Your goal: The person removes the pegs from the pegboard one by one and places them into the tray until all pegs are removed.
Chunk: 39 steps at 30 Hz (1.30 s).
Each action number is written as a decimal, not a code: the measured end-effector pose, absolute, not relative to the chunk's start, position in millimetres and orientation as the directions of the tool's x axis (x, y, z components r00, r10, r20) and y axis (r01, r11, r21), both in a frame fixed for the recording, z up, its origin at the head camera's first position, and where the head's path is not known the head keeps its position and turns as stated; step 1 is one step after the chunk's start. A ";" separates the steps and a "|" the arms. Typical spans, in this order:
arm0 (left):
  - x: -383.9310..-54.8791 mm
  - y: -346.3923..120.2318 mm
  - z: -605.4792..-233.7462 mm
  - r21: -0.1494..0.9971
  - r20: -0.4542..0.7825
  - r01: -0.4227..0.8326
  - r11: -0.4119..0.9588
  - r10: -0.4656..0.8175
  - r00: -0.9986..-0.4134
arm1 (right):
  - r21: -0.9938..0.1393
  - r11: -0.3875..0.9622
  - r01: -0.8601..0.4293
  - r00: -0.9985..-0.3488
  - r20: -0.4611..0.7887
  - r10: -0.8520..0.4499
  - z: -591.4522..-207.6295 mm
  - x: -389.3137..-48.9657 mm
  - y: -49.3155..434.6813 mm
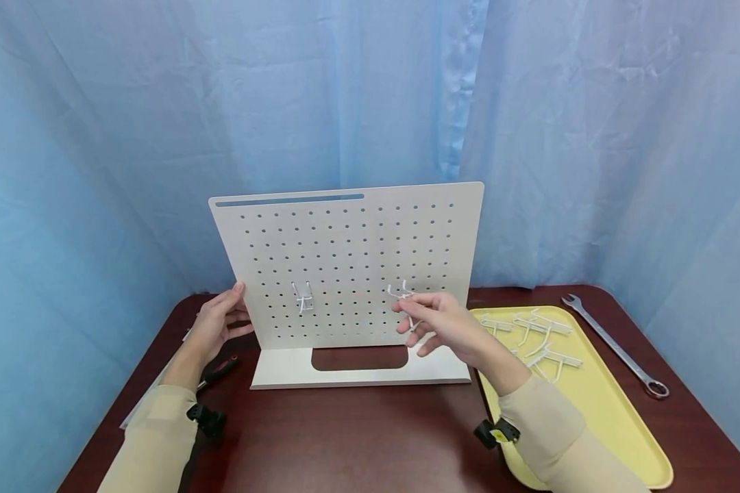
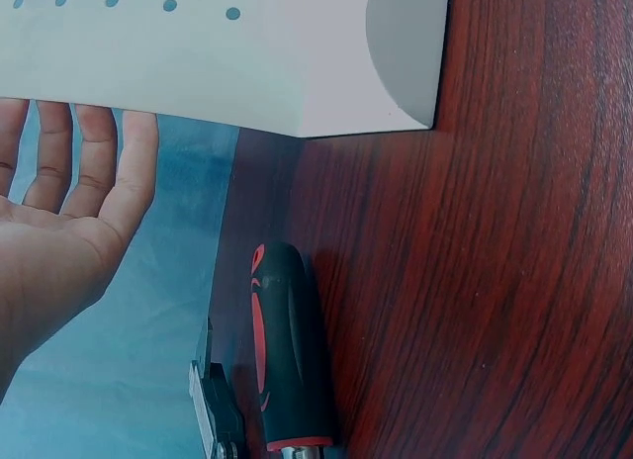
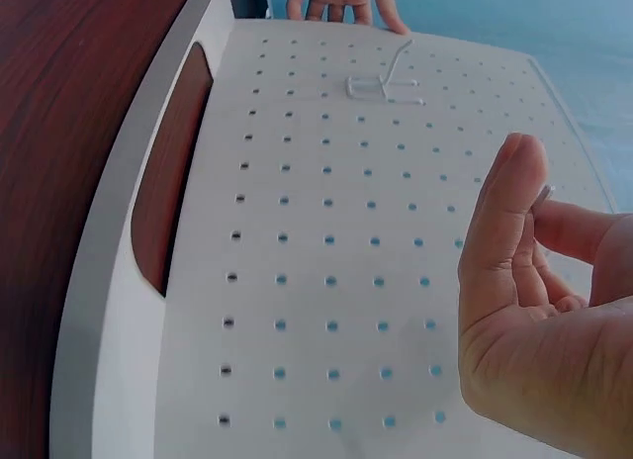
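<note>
A white pegboard (image 1: 345,260) stands on the table on its own base. At its left edge my left hand (image 1: 216,325) holds the board, thumb at the front rim; in the left wrist view the fingertips pass out of sight behind the edge. My right hand (image 1: 440,325) pinches a white wire hook (image 1: 401,293) between thumb and index finger, in front of the board's lower right. Most of that hook is hidden by the hand in the right wrist view. A second white hook (image 1: 303,299) is mounted on the board's lower left.
Several white hooks (image 1: 545,349) lie in a yellow tray (image 1: 617,438) at right. A wrench (image 1: 617,348) lies beyond the tray. Near my left forearm is a black and red tool handle (image 2: 292,350), with a dark tool (image 2: 218,410), partly out of frame, beside it. A blue curtain (image 1: 345,96) hangs behind.
</note>
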<state>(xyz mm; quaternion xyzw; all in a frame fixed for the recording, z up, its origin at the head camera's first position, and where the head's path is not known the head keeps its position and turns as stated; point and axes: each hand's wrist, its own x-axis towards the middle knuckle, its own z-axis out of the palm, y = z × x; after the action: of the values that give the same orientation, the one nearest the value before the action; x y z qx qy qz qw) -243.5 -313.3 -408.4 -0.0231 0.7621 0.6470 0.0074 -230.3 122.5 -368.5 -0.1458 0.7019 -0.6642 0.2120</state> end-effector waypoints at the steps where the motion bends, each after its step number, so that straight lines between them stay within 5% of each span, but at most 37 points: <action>1: -243.3 -313.6 -408.2 0.986 -0.040 -0.044 0.162 -0.025 -0.999 | -0.994 0.094 0.059 -0.873 -0.097 -0.478 -368.8 -228.4 128.0; 22: -243.8 -315.9 -410.7 0.984 -0.054 -0.059 0.166 -0.036 -0.998 | -0.917 0.398 -0.024 -0.932 -0.123 -0.340 -405.0 -192.1 245.7; 39: -243.9 -314.5 -409.5 0.985 -0.049 -0.055 0.164 -0.036 -0.998 | -0.901 0.431 0.053 -0.825 -0.282 -0.490 -443.3 -193.8 307.1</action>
<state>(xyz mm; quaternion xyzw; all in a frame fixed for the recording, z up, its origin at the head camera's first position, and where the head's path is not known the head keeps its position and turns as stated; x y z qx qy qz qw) -243.9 -314.5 -409.5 -0.0297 0.7628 0.6459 0.0073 -193.8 307.1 -443.3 -0.1361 0.8038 -0.5159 0.2631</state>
